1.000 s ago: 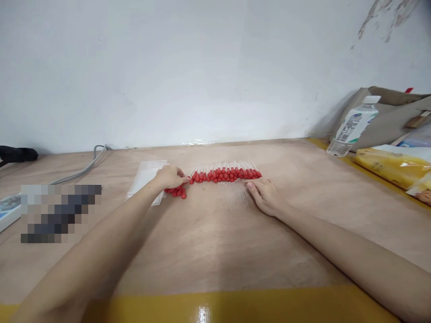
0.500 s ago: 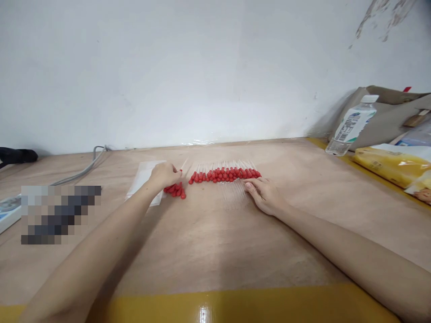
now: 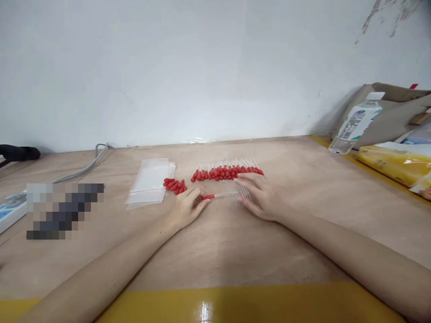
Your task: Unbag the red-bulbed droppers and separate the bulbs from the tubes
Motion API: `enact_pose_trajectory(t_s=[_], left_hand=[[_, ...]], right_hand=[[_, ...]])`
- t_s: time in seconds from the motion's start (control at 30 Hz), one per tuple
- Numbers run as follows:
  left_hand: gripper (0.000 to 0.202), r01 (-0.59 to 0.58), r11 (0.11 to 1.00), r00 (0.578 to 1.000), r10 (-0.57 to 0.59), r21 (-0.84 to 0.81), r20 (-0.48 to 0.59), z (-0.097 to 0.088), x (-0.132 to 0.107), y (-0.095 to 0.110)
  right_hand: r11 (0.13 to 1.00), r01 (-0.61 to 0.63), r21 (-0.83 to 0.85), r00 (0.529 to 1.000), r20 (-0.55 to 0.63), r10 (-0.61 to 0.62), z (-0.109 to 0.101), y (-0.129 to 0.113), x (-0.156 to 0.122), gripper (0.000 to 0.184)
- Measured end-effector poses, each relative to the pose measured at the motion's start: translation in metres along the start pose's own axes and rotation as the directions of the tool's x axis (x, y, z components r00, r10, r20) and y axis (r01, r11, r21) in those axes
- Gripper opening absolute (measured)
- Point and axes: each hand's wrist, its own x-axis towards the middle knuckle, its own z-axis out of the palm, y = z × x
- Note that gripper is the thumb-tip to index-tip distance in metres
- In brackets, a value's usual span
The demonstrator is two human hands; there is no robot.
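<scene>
My left hand (image 3: 190,206) pinches a glass dropper (image 3: 225,194) by its red rubber bulb; the clear tube lies toward the right. My right hand (image 3: 261,197) has thumb and fingers apart around loose clear glass tubes (image 3: 245,190), close to the dropper's far end. Whether its fingertips touch the tubes I cannot tell. Behind both hands lies a row of droppers (image 3: 229,172), red bulbs toward me and tubes toward the wall. A small pile of loose red bulbs (image 3: 173,185) sits just beyond my left hand.
Clear plastic bags (image 3: 148,179) lie left of the bulbs. A grey cable (image 3: 81,172), a power strip (image 3: 13,215) and a blurred-out item (image 3: 65,211) are farther left. At right stand a water bottle (image 3: 357,123), a yellow packet (image 3: 387,166) and a grey bag (image 3: 393,116).
My left hand has moved right and toward me from beside the bulb pile, and the dropper's tube now points right. My right hand's thumb and fingers have spread apart.
</scene>
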Motion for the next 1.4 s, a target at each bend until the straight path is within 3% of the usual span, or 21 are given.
enact_pose_trajectory(t_s=[0.17, 0.37, 0.5, 0.63, 0.87, 1.2, 1.4], left_hand=[[0.008, -0.102, 0.994, 0.995, 0.103, -0.037, 0.017, 0.005, -0.005, -0.004], [0.011, -0.146, 0.988, 0.989, 0.146, -0.058, -0.009, 0.004, -0.004, 0.005], [0.034, -0.135, 0.989, 0.990, 0.138, -0.068, 0.042, 0.006, 0.004, 0.014], [0.019, -0.191, 0.977, 0.975, 0.200, -0.092, 0.097, 0.012, 0.009, 0.016], [0.015, -0.245, 0.965, 0.969, 0.246, -0.090, -0.002, 0.016, 0.006, 0.014], [0.015, -0.272, 0.960, 0.962, 0.273, -0.064, 0.000, 0.017, 0.005, 0.015], [0.015, -0.251, 0.965, 0.960, 0.258, -0.072, 0.108, 0.013, 0.006, 0.018]], right_hand=[[0.986, 0.162, -0.048, 0.984, 0.084, -0.157, 0.011, -0.011, 0.004, 0.030], [0.989, 0.134, -0.055, 0.989, 0.075, -0.130, 0.018, -0.011, 0.003, 0.018], [0.991, 0.135, -0.019, 0.990, 0.035, -0.135, 0.019, -0.011, 0.002, 0.016], [0.989, 0.148, 0.006, 0.989, 0.022, -0.148, 0.018, -0.013, 0.003, 0.015], [0.987, 0.160, 0.021, 0.982, 0.100, -0.162, 0.018, -0.014, 0.004, 0.022], [0.983, 0.163, 0.082, 0.983, 0.068, -0.169, 0.027, -0.014, 0.000, 0.024], [0.965, 0.193, 0.179, 0.981, -0.001, -0.196, 0.029, -0.019, 0.004, 0.020]])
